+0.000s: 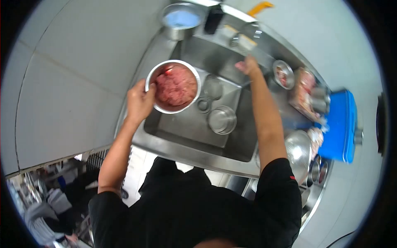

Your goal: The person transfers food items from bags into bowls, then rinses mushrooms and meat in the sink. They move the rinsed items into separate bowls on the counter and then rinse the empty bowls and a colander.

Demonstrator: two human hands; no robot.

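Note:
My left hand [140, 99] grips the rim of a round metal bowl [199, 84], thumb over the edge. Pink ground meat [178, 84] fills most of it, and the bowl is up over the left part of the steel sink [186, 128]. Across the sink, near its back right wall, is my right hand [248, 65]; motion blurs its fingers, and a pinkish patch shows at their tips that I cannot make out. Down in the basin lie a round metal container [222, 120], a small ring-shaped piece [203, 105] and a round strainer-like piece [213, 87].
A metal pot [178, 33] with bluish contents stands at the back left, beside a dark container [214, 20]. Along the right counter are a small bowl with meat scraps [283, 74], a bag of meat [304, 89], a large metal bowl [298, 149] and a blue bin [337, 126].

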